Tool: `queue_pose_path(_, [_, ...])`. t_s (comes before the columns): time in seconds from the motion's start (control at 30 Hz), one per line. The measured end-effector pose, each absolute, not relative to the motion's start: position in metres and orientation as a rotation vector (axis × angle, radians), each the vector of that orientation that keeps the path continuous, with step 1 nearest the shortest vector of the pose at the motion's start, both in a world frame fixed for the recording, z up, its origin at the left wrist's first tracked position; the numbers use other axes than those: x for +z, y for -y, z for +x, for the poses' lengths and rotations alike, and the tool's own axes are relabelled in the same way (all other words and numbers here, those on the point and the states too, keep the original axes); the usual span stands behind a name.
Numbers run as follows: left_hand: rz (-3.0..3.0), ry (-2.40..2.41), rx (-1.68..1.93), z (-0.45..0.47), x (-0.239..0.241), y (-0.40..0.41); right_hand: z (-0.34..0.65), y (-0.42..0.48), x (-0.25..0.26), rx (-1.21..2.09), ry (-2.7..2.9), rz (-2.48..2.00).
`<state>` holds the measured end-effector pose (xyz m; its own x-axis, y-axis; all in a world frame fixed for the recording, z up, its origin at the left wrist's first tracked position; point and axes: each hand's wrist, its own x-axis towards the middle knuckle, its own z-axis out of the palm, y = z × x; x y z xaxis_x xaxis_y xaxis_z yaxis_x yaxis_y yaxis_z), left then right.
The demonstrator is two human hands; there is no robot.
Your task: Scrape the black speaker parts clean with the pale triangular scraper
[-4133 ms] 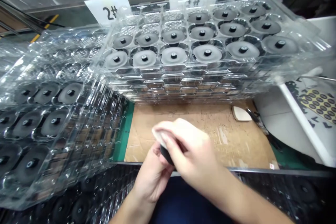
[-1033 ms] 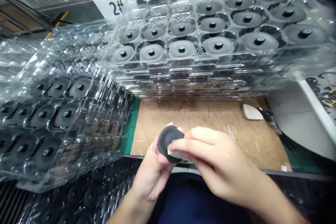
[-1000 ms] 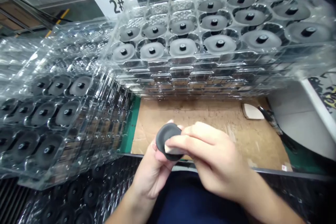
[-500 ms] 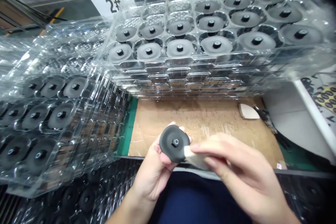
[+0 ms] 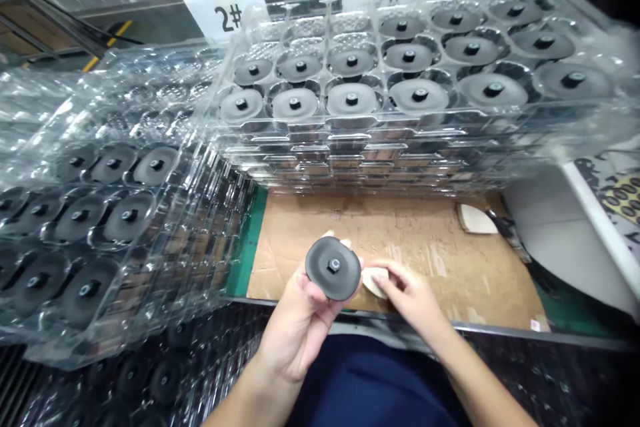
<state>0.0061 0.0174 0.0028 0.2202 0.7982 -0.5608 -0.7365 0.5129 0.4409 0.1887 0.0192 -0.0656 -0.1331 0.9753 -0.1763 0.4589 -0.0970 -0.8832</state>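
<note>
You hold a round black disc (image 5: 333, 268) with a small raised hub at its centre, face up, just above the near edge of the brown cardboard sheet (image 5: 430, 240). Your left hand (image 5: 300, 320) comes up from below with the palm turned toward you; the thumb crosses the disc's lower rim and the fingertips show behind its upper edge, so the disc is pinched between them. Your left forearm runs down toward the lower left.

Just to the right of the disc, your right hand (image 5: 413, 293) lies low over the cardboard, wrist bent, fingers curled around a small pale pad (image 5: 375, 280) whose near end sits just beside the disc's rim; whether they touch cannot be told. That forearm slants off to the lower right.

Behind the cardboard stands a stack of clear blister trays (image 5: 400, 100) holding grey discs in rows, with a white card marked 2# (image 5: 227, 13) behind it. A second stack of clear trays (image 5: 100, 200) sits to your left. Another pale pad (image 5: 475, 220) lies at the cardboard's far right.
</note>
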Motion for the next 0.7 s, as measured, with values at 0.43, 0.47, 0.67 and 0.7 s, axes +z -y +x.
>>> queue_pose_path(0.43, [0.185,-1.002,1.008,0.016,-0.004,-0.01,0.14,-0.045,0.039,1.195,1.981,-1.202])
queue_pose_path(0.47, [0.177,-0.996,1.004,0.016,-0.004,-0.009,0.139,-0.046,0.036,1.126,1.931,-1.211])
queue_pose_path(0.67, [0.164,-0.91,0.967,0.006,0.001,-0.008,0.154,-0.032,0.037,1.252,1.939,-1.053])
queue_pose_path(0.7, [0.15,-0.885,0.951,0.004,0.002,-0.008,0.16,-0.029,0.038,1.273,1.971,-1.112])
